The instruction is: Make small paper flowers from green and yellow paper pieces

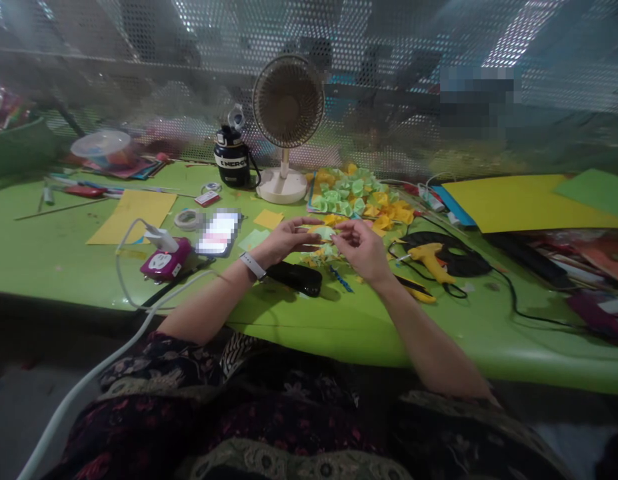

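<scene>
Both of my hands meet over the green table [339, 320], pinching one small pale green and yellow folded paper piece [323, 233]. My left hand [283, 240], with a white watch at the wrist, grips its left side with closed fingers. My right hand [361, 250] pinches its right side. More small folded paper bits [323, 253] lie on the table just under my hands. A black case [295, 277] rests below my left wrist.
A pile of green and yellow folded paper flowers [361, 193] sits behind my hands. A yellow glue gun [429, 257] with black cable lies to the right. A small fan [287, 127], a black bottle [231, 157], a phone [217, 235], tape [187, 219] and a pink power strip [166, 261] stand left.
</scene>
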### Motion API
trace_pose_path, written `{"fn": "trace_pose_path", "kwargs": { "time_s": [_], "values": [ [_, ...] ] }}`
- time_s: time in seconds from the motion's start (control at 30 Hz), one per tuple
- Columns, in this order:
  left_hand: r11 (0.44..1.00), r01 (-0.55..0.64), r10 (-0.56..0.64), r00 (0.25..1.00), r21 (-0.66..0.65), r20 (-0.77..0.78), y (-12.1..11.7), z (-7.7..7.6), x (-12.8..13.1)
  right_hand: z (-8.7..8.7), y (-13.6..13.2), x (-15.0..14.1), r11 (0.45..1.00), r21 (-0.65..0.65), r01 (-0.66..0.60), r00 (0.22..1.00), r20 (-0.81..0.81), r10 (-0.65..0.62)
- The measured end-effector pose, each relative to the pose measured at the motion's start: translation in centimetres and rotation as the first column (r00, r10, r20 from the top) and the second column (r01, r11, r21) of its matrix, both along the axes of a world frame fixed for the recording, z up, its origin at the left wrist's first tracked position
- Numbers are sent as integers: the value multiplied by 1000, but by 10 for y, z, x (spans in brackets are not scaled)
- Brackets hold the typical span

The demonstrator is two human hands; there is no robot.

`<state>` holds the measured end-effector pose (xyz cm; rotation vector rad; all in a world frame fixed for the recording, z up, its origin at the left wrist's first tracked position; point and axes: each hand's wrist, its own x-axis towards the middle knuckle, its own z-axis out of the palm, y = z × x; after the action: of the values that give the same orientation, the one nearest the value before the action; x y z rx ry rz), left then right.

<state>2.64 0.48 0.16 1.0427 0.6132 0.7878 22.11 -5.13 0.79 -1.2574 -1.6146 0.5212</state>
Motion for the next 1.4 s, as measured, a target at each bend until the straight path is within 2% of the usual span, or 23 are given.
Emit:
{"fn": "trace_pose_path", "kwargs": {
  "time_s": [0.37,0.6,0.77,0.97,1.4],
  "values": [
    [999,10,-10,1000,32,0,2,-3,0,2,-2,-1,999,-32,6,1000,11,-6],
    [995,3,-2,1000,98,-8,1,-3,1,5,0,1,990,23,142,987,77,-144],
    [993,14,-13,1000,119,-14,1,-5,2,4,1,2,996,-78,36,993,118,-26],
    [995,22,-21,1000,102,-15,0,-2,2,1,3,1,981,-181,-67,992,-117,46],
    [993,26,-25,1000,116,-3,-1,-3,3,3,3,0,986,-159,-59,990,-136,37]
  ]
}}
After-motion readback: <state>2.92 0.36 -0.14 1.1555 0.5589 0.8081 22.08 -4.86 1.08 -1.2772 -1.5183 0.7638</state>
